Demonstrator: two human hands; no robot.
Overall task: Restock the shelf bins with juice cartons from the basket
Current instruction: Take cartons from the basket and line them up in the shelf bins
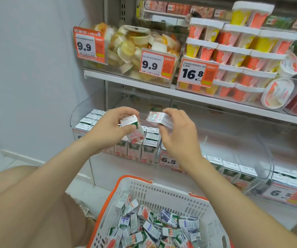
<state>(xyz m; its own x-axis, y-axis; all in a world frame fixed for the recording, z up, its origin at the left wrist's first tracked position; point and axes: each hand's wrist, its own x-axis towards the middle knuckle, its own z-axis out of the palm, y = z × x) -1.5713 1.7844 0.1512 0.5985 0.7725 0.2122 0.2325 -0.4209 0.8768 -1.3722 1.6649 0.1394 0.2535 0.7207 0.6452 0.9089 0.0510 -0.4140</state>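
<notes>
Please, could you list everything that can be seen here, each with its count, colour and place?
basket: one, white with orange rim, bottom centre
loose cartons: many, mixed colours, piled in the basket
left bin cartons: many, white tops, upright rows, lower shelf
right bin cartons: several, white tops, lower right
tilted carton: one, white and red, in the left hand
sideways carton: one, white, in the right hand
fruit cups: many, yellow and white, upper shelf left
lidded tubs: many, orange and yellow, stacked, upper shelf right
price tags: several, orange and white, bin fronts
left hand: holds the tilted carton
right hand: holds the sideways carton
</notes>
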